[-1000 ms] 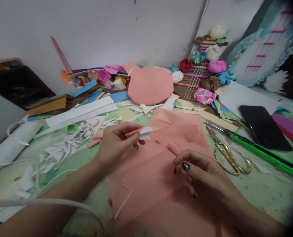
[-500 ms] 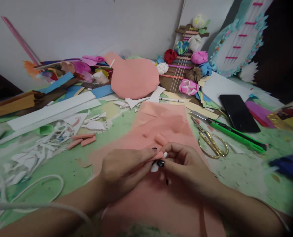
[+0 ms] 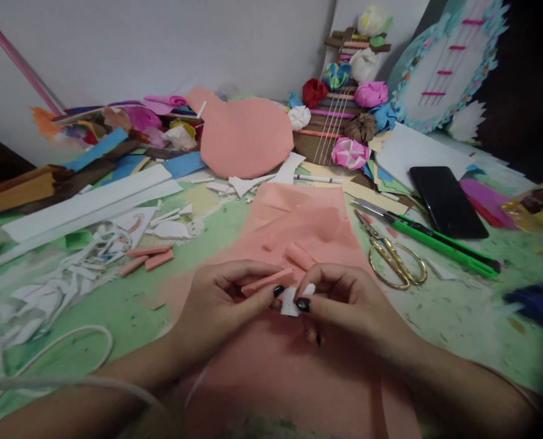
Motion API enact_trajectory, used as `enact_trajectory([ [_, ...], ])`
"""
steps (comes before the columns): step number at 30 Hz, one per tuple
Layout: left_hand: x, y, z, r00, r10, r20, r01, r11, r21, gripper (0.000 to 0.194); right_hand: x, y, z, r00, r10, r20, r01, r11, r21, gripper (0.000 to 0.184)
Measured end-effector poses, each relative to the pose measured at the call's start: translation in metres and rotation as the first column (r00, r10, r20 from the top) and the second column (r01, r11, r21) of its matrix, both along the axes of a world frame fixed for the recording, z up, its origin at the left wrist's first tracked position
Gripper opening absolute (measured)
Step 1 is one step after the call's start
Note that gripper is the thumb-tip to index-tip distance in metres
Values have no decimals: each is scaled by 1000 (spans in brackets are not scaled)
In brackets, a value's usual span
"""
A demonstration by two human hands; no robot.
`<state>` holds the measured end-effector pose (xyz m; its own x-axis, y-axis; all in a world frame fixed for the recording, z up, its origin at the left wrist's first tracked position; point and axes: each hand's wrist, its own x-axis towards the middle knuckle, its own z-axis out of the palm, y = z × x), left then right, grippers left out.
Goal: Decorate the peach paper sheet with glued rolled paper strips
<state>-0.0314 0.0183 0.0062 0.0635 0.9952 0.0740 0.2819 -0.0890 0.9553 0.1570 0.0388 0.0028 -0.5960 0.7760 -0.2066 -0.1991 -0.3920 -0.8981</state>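
Over a large sheet of salmon-coloured paper [image 3: 299,378], both hands meet close together. My left hand [image 3: 226,299] is closed on a salmon paper strip [image 3: 269,280], pinched between thumb and fingers. A small piece of white paper [image 3: 290,303] is gripped in the thumb and fingertips of my right hand [image 3: 345,299]; its far end pokes out above the fingers. Just beyond the hands, a rolled salmon paper piece [image 3: 299,256] lies on the sheet. Several folded salmon strips [image 3: 149,258] rest on the green table to the left.
Gold-handled scissors [image 3: 393,262] and a green box cutter [image 3: 440,241] lie at right, near a black phone [image 3: 449,201]. White paper scraps [image 3: 65,286] and a white cable [image 3: 70,384] cover the left. A salmon guitar-shaped cutout [image 3: 248,137] and paper-flower instrument [image 3: 335,116] stand behind.
My left hand has turned and its thumb has come forward, exposing more of the salmon strip. More of the white paper shows at my right fingertips. The view has shifted slightly.
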Motion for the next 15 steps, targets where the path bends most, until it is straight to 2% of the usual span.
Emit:
enact_trajectory([
  [4, 0, 1, 0, 987, -29, 159, 53, 987, -149, 16, 5, 0, 6, 999, -26, -33, 28, 998, 53, 10],
  [7, 1, 4, 1, 955, -58, 292, 132, 961, -242, 16, 11, 1, 9, 989, -106, -99, 115, 990, 87, 7],
  [11, -1, 7, 1, 891, -47, 451, 206, 929, -309, 21, 16, 3, 12, 968, -216, -129, 227, 971, 78, 12],
  [15, -4, 9, 1, 810, -88, 580, 347, 869, -353, 29, 18, 4, 12, 960, -263, -99, 274, 954, 126, 16],
])
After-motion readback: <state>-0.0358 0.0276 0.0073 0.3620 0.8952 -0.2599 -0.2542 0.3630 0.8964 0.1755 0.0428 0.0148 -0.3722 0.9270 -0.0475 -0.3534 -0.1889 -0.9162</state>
